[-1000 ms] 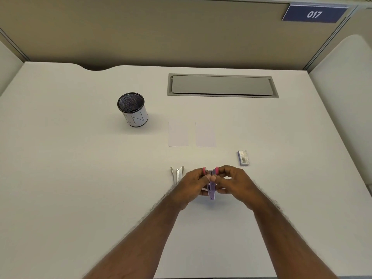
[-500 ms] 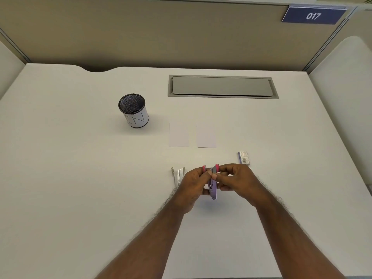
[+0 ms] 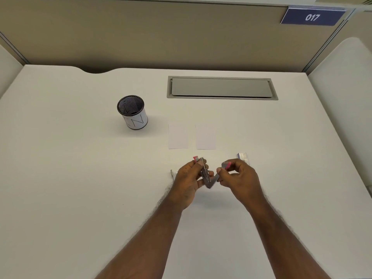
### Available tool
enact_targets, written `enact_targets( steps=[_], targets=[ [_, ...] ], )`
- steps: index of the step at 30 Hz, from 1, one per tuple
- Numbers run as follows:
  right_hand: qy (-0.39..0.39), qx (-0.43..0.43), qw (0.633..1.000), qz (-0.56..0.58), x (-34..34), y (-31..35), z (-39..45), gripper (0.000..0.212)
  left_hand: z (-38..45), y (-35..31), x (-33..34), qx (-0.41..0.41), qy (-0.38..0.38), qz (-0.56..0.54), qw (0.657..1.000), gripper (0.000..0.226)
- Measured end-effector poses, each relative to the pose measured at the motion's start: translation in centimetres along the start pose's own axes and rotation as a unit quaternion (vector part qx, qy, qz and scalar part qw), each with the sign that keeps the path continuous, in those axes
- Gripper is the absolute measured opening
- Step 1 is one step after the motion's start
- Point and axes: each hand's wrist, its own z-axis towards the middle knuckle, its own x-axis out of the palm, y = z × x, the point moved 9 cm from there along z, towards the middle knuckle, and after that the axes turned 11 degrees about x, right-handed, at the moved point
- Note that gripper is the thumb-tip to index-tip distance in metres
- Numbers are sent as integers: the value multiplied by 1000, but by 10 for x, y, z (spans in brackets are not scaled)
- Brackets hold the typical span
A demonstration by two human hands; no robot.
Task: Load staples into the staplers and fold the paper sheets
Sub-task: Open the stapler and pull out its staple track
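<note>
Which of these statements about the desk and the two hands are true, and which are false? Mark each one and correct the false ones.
1. Both hands hold the stapler, swung open in a V. True: the left hand holds one arm, the right hand the other.
2. The two paper sheets lie folded in the mesh cup. False: they lie flat side by side on the desk, right of the mesh cup.
3. The staple box lies beyond the right hand. True.
4. The sign on the partition reads 071. False: the sign reads 017.
5. The mesh cup lies tipped over. False: it stands upright.
</note>
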Motion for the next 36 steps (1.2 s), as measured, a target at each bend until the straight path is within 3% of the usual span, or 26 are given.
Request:
enact_targets(
  steps=[6, 12, 16, 19, 23, 26, 36],
  targets=[
    [-46, -121, 991, -19, 6, 11, -40, 28, 9, -8, 0, -2, -59, -137, 989, 18],
    [-87, -234, 958, -142, 28, 6, -78, 30, 5, -3, 14, -40, -55, -199, 978, 22],
    [-55, -231, 933, -270, 42, -10, -87, 32, 5, -6, 17, -45, -61, -210, 975, 24],
    [-17, -253, 922, -291, 40, -4, -89, 42, 4, -8, 19, -52, -54, -212, 974, 24],
    [-89, -254, 929, -252, 16, 30, -64, 23, 1, -6, 28, -71, -26, -225, 971, 30],
    [-146, -210, 924, -284, 7, 50, -40, 27, -2, -4, 33, -78, 1, -236, 969, 34],
    [-102, -170, 910, -364, 25, 63, -25, 33, 1, -3, 33, -79, 42, -248, 965, 39]
  ],
)
